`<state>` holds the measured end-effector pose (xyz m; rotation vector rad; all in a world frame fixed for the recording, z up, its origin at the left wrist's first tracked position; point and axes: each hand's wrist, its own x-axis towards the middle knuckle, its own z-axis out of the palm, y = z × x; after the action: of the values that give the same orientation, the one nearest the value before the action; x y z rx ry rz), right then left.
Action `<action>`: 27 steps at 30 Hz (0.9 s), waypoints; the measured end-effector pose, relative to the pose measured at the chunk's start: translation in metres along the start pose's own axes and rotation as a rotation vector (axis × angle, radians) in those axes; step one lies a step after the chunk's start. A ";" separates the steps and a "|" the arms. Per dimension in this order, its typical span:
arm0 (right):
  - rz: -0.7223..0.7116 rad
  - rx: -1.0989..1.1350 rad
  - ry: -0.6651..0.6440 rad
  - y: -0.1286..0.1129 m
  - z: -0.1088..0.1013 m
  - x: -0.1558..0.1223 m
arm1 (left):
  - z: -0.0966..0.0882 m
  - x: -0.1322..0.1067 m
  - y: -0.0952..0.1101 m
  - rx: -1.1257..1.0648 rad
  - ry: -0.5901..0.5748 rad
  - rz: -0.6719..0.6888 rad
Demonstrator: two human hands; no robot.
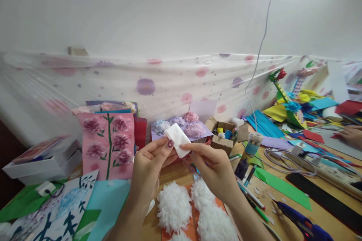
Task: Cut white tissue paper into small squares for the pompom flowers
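A small folded piece of white tissue paper [178, 139] is held up in front of me, tilted, between both hands. My left hand [152, 160] pinches its left edge, thumb on top. On its right side the fingers of my right hand [212, 165] press on it. Below my hands lie several fluffy white paper flowers [174, 205] on an orange sheet [188, 229]. Parts of these flowers are hidden by my right forearm.
A pink card with flowers [109, 147] stands at left. A cardboard box [223, 139] sits behind my hands. At right are a blue glue gun [302, 222], a power strip [333, 173], coiled cables and markers. Another person's hand [352, 135] is at the far right.
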<state>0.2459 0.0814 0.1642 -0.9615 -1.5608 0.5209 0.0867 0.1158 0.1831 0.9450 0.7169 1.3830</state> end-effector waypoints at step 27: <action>-0.168 0.095 0.010 -0.007 -0.008 -0.001 | -0.010 -0.021 0.017 0.809 -0.223 0.924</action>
<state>0.2515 0.0753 0.1708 -0.7528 -1.5772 0.4664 0.0685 0.0953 0.1907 2.2322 0.6977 1.7325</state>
